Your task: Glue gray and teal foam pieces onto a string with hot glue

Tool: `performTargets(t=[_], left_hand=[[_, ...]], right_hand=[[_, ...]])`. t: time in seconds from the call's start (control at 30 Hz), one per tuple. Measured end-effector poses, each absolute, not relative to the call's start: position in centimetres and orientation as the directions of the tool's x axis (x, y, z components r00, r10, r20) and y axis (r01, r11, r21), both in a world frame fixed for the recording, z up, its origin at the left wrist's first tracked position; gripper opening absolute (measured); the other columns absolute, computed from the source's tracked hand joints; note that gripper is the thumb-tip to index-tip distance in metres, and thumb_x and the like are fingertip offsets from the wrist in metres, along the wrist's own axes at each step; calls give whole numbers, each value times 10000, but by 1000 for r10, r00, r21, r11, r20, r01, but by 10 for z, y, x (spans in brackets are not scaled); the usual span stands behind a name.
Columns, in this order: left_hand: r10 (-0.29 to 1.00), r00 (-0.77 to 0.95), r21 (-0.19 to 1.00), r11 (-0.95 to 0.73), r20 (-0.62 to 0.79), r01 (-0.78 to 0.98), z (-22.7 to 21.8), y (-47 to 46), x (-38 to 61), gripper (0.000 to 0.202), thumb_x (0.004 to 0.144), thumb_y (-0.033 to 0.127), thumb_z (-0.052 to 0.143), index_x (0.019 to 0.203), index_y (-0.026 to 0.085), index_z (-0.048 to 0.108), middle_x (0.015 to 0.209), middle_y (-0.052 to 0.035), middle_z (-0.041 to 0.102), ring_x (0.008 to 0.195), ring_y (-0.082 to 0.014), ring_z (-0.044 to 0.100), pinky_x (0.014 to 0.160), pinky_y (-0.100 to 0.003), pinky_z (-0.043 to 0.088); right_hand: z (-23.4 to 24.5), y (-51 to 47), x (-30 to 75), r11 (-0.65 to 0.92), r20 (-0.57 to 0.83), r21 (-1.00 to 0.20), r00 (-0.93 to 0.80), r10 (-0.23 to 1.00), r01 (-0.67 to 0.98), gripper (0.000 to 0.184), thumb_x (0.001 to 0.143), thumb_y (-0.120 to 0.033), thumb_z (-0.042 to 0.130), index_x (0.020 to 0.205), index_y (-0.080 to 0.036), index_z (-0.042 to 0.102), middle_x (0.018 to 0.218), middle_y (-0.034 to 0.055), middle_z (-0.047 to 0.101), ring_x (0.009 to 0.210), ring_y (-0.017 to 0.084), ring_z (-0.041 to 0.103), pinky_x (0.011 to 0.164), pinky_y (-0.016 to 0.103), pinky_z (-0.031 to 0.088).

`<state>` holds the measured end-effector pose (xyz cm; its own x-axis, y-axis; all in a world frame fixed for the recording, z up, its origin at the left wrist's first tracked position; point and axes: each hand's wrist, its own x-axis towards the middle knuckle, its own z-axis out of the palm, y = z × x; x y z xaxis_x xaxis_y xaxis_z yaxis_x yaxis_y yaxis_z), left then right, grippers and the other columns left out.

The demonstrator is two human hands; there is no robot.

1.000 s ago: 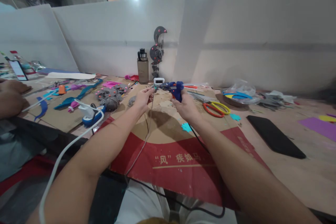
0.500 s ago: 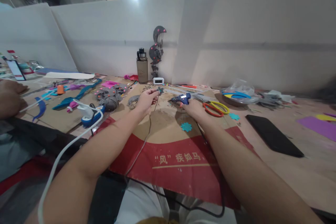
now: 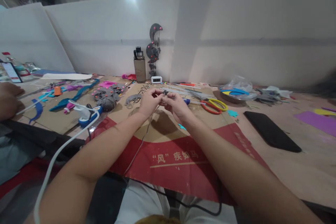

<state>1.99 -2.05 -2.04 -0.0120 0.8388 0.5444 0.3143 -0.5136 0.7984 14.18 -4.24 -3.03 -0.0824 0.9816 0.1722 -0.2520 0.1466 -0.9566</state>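
My left hand (image 3: pixel 148 102) and my right hand (image 3: pixel 176 105) meet over the cardboard sheet (image 3: pixel 168 154), fingertips pinched together on a small dark grey piece (image 3: pixel 164 93) with a thin string (image 3: pixel 143 140) hanging down from it toward me. The blue glue gun (image 3: pixel 187 101) lies on the cardboard just behind my right hand, mostly hidden by it; its black cord runs back under my right arm. A small teal foam flower (image 3: pixel 181 126) peeks out under my right wrist.
Red and yellow scissors (image 3: pixel 212 105) lie right of my hands, a black phone (image 3: pixel 271 131) farther right. A brown bottle (image 3: pixel 139 68) and grey hanging ornament (image 3: pixel 153 49) stand by the white partition. Another glue gun (image 3: pixel 86 115) and another person's hand (image 3: pixel 7 99) are at left.
My right hand laid the blue glue gun down on the cardboard and moved left to join my left hand on the small grey piece.
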Motion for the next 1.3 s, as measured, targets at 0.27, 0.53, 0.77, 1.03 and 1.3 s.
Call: performTargets(t=[0.27,0.53,0.77,1.03,1.3], left_hand=[[847,3,818,-515,532,256,-23,-20,21,100,676,248,652,726,162,639,659,8,588,590,-94,467,569,-217,350],[917,63,916,-397,394,47,-26,-22,26,152,671,266,672,737,163,580,582,39,504,486,-60,424,458,-202,305],[942,118,948,-305,314,-87,-25,-22,29,218,652,245,694,805,161,563,655,25,556,531,-73,535,433,-188,333],[932,176,941,-288,318,-178,-27,-21,30,174,657,170,685,756,144,544,650,13,571,573,-87,580,477,-191,397],[896,236,924,-344,377,-168,-29,-21,31,237,686,258,696,847,139,570,715,-17,620,631,-119,623,554,-236,481]], right_hand=[[-27,-42,146,114,127,-959,-32,991,-260,201,700,-252,549,806,-232,379,555,-116,356,411,40,336,455,197,406],[-33,-28,158,361,403,-903,165,900,235,139,730,-319,526,715,-181,523,596,-44,472,525,84,399,513,221,339],[-29,-31,161,415,506,-824,173,845,385,142,747,-304,542,720,-166,562,636,-21,530,566,95,420,576,236,330],[-29,-32,164,433,574,-738,144,806,518,148,764,-315,543,718,-180,583,643,1,546,596,121,438,580,247,309],[-29,-35,164,447,587,-716,116,801,537,181,787,-334,523,725,-181,597,679,15,583,627,131,468,600,249,326]])
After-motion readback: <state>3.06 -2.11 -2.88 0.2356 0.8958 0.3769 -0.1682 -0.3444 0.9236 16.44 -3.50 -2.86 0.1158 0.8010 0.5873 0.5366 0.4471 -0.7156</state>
